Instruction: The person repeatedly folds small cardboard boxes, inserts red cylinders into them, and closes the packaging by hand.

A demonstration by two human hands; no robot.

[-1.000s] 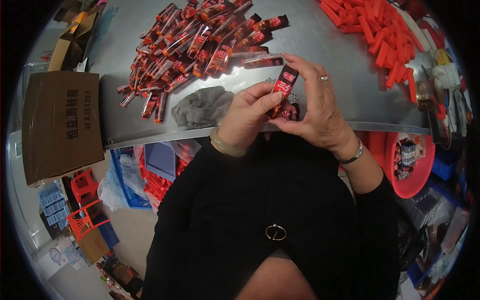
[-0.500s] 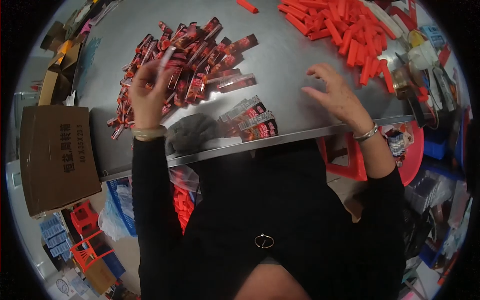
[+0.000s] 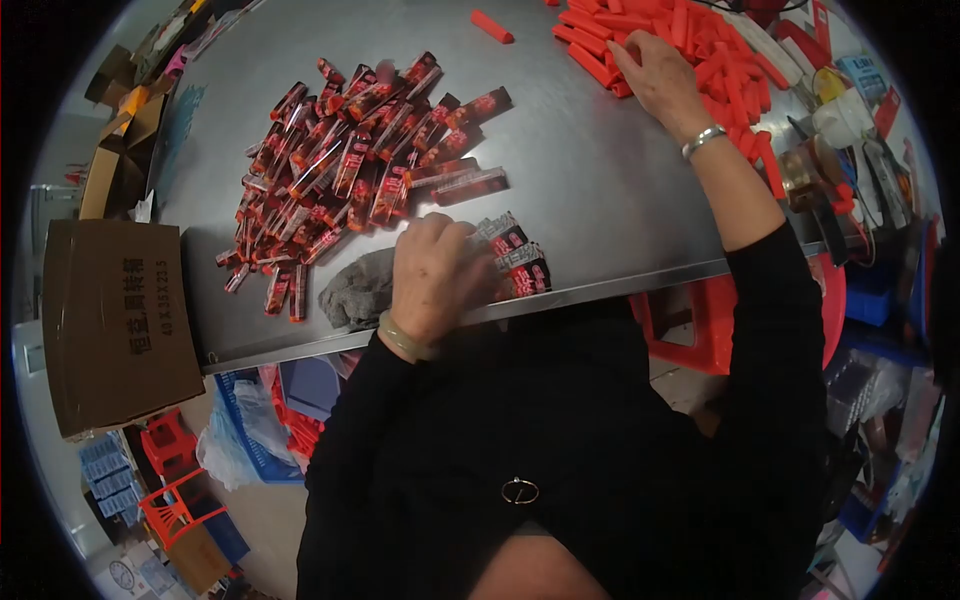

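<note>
My left hand (image 3: 432,272) is at the table's front edge, over the left end of some flat printed wrappers (image 3: 520,262) and beside a crumpled grey cloth (image 3: 355,288). Its fingers are curled and partly blurred; whether they grip a wrapper is hidden. My right hand (image 3: 660,82) reaches to the near left side of a heap of red sticks (image 3: 735,75). Its thumb and forefinger are apart, close to the sticks. Left of centre lies a pile of small red and dark packs (image 3: 345,160) in shiny printed wrapping.
A single red stick (image 3: 491,26) lies at the far side of the metal table (image 3: 560,150). At left stands a cardboard box (image 3: 120,325). Tape and tools (image 3: 805,170) crowd the right end. Below the front edge are a red stool (image 3: 700,325) and a blue basket (image 3: 250,430).
My left hand has come from above the pack pile down and right to the flat wrappers. My right hand has moved up and away to the red sticks. More packs lie at the pile's near side.
</note>
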